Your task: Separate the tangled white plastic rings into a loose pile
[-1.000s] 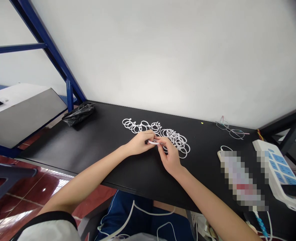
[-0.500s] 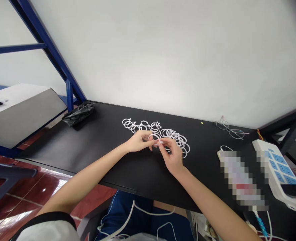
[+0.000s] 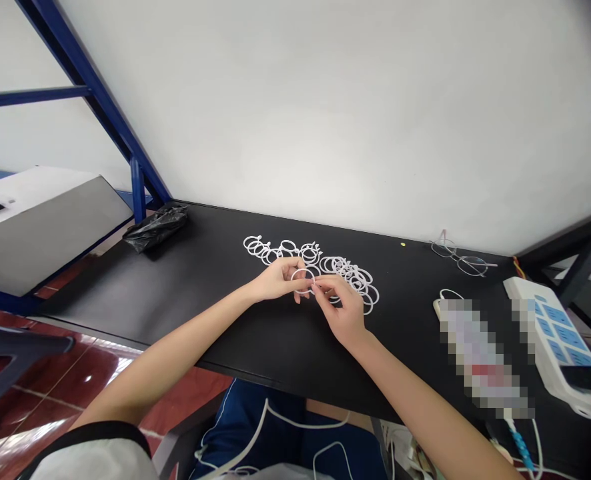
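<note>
One black table (image 3: 195,280) is standing against a white wall (image 3: 300,120) | pixelation is masking an object (image 3: 483,360) at right; fingers (image 3: 330,281) are partly hiding the held white ring (image 3: 303,292) above the table, near the ring pile (image 3: 350,272) | left hand (image 3: 276,280) and right hand (image 3: 344,305) are pinching it, forearms (image 3: 190,340) converging

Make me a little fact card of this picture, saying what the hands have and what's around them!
Left hand: holding a white ring
Right hand: pinching the same ring
Behind the hands: many other rings
Table: black
Far left of table: black bag
Right side: glasses by the wall, power strip
</note>
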The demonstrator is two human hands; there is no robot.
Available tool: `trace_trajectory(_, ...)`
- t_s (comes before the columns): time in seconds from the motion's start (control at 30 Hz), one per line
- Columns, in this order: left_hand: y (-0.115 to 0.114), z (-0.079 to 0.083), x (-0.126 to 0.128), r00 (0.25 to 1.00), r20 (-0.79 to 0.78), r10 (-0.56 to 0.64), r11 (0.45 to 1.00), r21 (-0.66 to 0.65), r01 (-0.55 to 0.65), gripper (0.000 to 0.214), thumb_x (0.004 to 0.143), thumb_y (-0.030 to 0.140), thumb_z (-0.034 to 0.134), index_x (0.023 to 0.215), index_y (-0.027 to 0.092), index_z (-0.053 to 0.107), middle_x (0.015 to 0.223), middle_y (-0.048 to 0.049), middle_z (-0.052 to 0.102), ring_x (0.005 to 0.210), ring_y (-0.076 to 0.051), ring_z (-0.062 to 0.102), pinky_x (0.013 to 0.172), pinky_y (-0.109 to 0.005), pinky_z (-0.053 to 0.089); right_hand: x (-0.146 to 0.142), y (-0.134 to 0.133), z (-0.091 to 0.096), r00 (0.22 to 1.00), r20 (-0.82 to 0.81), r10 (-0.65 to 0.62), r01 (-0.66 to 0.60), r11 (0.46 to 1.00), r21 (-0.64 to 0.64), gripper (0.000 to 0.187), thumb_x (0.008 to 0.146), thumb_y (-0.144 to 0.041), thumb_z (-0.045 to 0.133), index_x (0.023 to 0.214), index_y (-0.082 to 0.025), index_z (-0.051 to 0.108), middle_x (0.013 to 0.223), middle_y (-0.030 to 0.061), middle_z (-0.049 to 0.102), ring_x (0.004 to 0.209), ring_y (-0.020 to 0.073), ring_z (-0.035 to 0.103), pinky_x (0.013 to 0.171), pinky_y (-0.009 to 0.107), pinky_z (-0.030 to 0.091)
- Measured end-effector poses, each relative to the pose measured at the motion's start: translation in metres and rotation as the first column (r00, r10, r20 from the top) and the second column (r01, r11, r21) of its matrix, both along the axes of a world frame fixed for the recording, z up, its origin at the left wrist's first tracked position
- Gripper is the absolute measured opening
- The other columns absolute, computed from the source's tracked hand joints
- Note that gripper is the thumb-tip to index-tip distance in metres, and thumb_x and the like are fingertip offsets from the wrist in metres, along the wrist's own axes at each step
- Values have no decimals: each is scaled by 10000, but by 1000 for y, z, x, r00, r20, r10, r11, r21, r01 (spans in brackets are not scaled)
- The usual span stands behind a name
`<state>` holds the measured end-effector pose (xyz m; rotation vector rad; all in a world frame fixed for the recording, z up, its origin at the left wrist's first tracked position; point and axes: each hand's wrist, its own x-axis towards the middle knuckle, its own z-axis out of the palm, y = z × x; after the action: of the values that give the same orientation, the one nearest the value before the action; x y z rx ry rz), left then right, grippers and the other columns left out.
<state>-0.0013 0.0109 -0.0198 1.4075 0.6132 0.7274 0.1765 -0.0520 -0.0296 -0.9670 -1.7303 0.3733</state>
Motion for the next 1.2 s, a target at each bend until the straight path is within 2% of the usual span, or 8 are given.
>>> trace_trajectory(0.1,0,4,-1,999,31,-26,999,-30,26,385,786,369,752,1011,131,549,626,12,669,603,-156,701,559,-249,568,1,0,0,1000,7,-19,19,1000,-6,94,926,-206,549,950,-228,638,882,36,697,702,149,661,601,289,572)
trace_trajectory(0.2,0,8,-4,998,-2,-59,996,-61,59,388,806,361,732,1082,115,617,635,-10,682,626,-161,707,612,-262,574,1,0,1,999,11,-35,36,999,-24,89,933,-222,544,933,-227,633,820,23,686,609,134,636,586,289,557)
trace_trajectory(0.4,0,12,-7,994,6,-113,987,-110,113,583,628,175,861,1162,133,632,782,-42,738,730,-174,724,707,-286,591,1,-1,1,997,-3,-81,81,996,-22,71,923,-229,568,902,-219,635,743,9,668,542,131,621,540,278,521)
trace_trajectory(0.8,2,9,-7,997,29,-76,991,-106,79,440,639,185,855,1032,121,667,771,-45,748,718,-161,723,717,-270,585,2,-1,2,999,26,-30,31,997,-65,62,927,-226,569,937,-207,628,657,-18,626,527,119,611,555,261,500)
trace_trajectory(0.97,1,10,-6,996,17,-89,990,-105,91,427,639,233,856,996,116,652,762,-44,730,715,-160,712,699,-264,575,2,-2,-2,999,32,27,-24,995,-100,103,954,-230,523,936,-198,620,719,3,650,556,117,610,568,255,493)
trace_trajectory(1.1,0,11,-6,988,-91,-128,991,-60,123,314,756,377,754,867,109,636,687,-30,674,607,-128,662,596,-235,551,2,-4,-3,997,9,73,-71,989,-128,136,967,-234,494,891,-199,602,732,9,644,567,115,604,574,253,482)
trace_trajectory(1.2,-1,13,-4,973,-182,-140,990,-2,142,309,837,431,637,832,122,615,582,25,573,478,-79,547,492,-203,490,2,-5,-2,997,-1,81,-80,984,-159,161,972,-253,480,858,-200,579,723,4,626,562,111,597,572,249,474)
